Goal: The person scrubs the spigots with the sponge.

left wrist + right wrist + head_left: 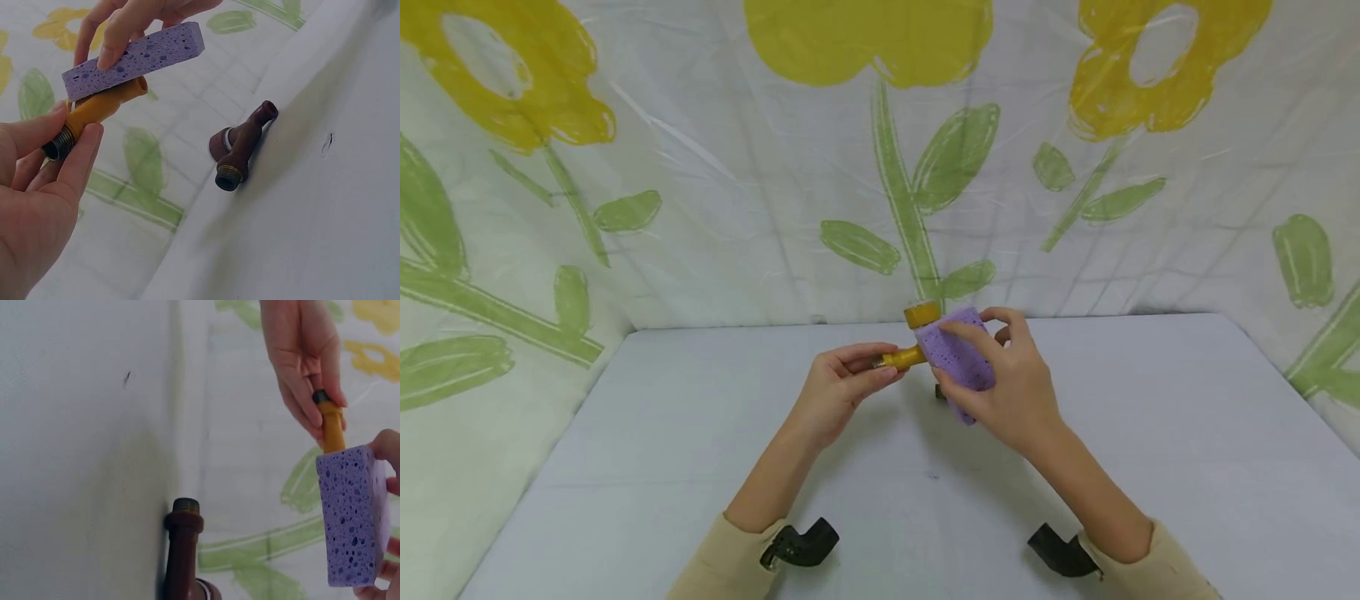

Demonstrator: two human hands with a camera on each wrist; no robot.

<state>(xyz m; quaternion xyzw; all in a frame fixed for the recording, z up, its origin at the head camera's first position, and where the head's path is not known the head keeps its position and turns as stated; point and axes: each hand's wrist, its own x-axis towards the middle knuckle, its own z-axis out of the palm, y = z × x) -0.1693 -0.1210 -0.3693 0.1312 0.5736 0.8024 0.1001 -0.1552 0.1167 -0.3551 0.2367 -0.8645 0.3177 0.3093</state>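
Sleeves (pixel 730 554) lie behind; left hand (pixel 835 390) pinches yellow fitting (pixel 904 357) (probably stiff) near one end, right hand (pixel 1018 383) grips purple sponge (pixel 957 350), seemingly light, best held by edges.

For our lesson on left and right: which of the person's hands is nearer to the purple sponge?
Right: the right hand grips the purple sponge. The left hand is off to its left, holding the yellow pipe fitting near its threaded end.
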